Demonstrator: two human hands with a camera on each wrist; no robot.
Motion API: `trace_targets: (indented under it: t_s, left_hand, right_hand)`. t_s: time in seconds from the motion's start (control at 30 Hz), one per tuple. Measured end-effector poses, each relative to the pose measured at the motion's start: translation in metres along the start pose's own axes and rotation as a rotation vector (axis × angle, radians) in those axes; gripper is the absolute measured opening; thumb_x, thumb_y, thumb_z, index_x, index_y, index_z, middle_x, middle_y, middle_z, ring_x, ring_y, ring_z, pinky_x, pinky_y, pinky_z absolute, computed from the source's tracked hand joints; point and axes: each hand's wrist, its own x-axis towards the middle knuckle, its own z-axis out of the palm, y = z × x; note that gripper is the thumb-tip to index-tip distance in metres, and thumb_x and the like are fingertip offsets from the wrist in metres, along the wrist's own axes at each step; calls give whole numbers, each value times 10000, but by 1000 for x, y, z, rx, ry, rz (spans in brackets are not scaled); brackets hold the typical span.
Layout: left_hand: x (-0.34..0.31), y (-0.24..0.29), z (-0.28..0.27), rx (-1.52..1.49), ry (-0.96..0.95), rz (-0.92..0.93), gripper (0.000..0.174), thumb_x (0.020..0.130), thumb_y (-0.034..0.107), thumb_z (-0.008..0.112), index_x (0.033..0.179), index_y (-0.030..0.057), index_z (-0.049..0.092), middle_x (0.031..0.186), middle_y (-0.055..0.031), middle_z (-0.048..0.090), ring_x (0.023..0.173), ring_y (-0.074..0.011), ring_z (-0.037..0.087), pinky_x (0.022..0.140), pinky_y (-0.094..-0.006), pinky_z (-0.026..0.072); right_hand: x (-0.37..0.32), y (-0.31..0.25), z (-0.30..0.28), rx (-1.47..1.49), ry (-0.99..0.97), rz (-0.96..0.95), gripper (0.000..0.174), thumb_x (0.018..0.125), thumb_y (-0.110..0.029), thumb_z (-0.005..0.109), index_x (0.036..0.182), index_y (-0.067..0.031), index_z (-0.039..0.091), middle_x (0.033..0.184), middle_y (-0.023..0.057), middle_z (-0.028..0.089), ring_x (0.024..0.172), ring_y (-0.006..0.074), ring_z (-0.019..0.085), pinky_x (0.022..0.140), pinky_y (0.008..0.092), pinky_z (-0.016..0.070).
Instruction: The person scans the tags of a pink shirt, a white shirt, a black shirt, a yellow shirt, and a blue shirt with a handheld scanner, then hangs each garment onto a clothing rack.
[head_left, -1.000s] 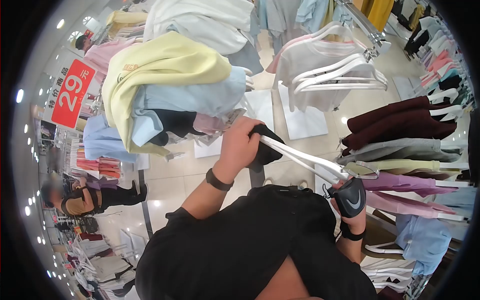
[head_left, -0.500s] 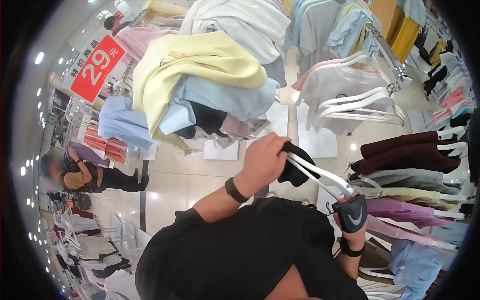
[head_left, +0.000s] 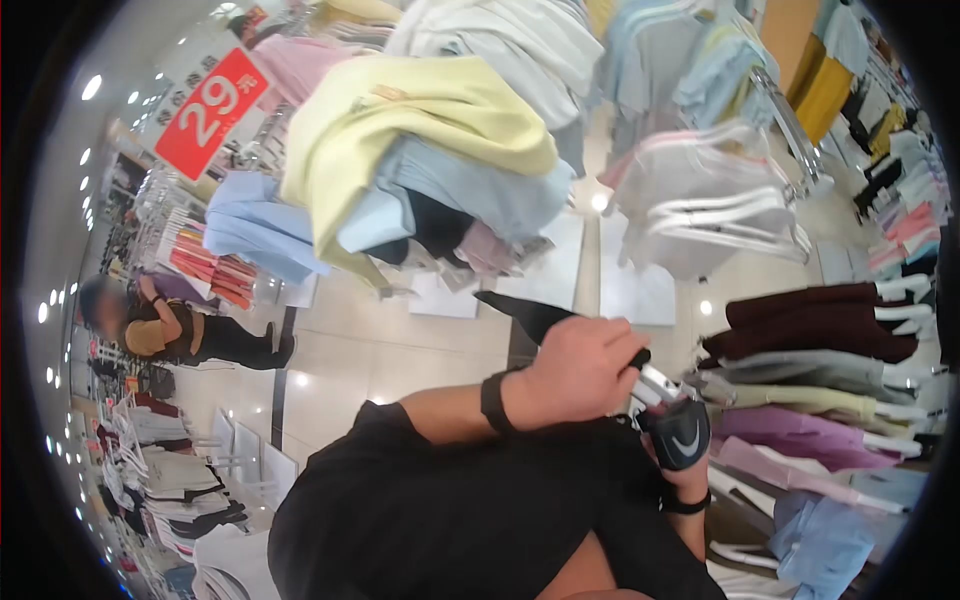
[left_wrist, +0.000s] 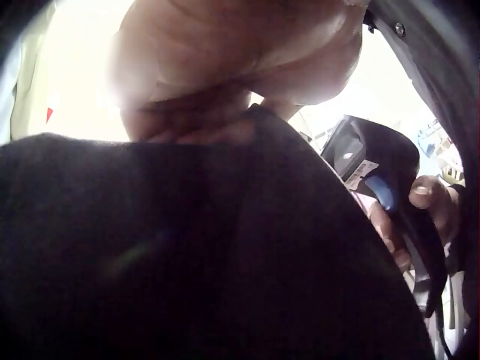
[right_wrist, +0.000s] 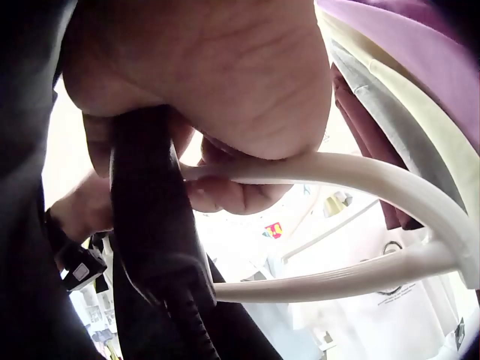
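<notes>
My left hand [head_left: 580, 370] grips a black garment [head_left: 535, 315], whose loose end points out to the left behind the knuckles. The cloth fills much of the left wrist view. My right hand [head_left: 690, 482] holds a black barcode scanner [head_left: 680, 442] with a grey curve on top; the scanner's label and blue trigger [left_wrist: 382, 193] show in the left wrist view. The same hand's fingers also curl round a white hanger [right_wrist: 360, 176], seen best in the right wrist view. In the head view, the hanger [head_left: 657, 387] shows only between the two hands, the left hand hiding much of it.
A heap with a yellow garment [head_left: 440, 110] on top is in front of me. White hangers [head_left: 720, 220] hang on a rail ahead to the right. Dark red clothes [head_left: 810, 325] hang close on my right. A red price sign [head_left: 212, 113] and another person [head_left: 180, 320] are left.
My left hand has moved along the hanger towards the right hand, bringing the black garment with it. The right hand keeps the scanner and hanger. The head view has shifted a little.
</notes>
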Motion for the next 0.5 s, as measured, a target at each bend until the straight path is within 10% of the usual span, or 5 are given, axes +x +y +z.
trace_targets:
  t_s: [0.27,0.37,0.5]
  left_hand:
    - [-8,3,-3,-75,-31,45,460,743,106,742,1200,63,704,980,-95,618,846,-306,605,795,-424,477]
    - [5,-2,-25,-18,-58,130,549,741,201,821,1259,74,693,1094,-110,611,962,-331,587,897,-463,448]
    - [1,-41,-25,143,-321,147,436,715,158,849,1128,94,725,993,-58,665,954,-295,628,859,-447,456]
  right_hand:
    - [-23,2,13,479,206,209,520,771,-77,857,1237,-30,632,1109,102,766,1074,225,705,980,386,502]
    - [-28,21,-7,-126,22,-148,560,810,-69,831,1321,-29,605,1158,108,754,1115,240,697,1027,428,477]
    - [-29,13,0,532,109,144,651,812,-63,848,1374,38,534,1210,132,743,1181,222,684,1043,385,484]
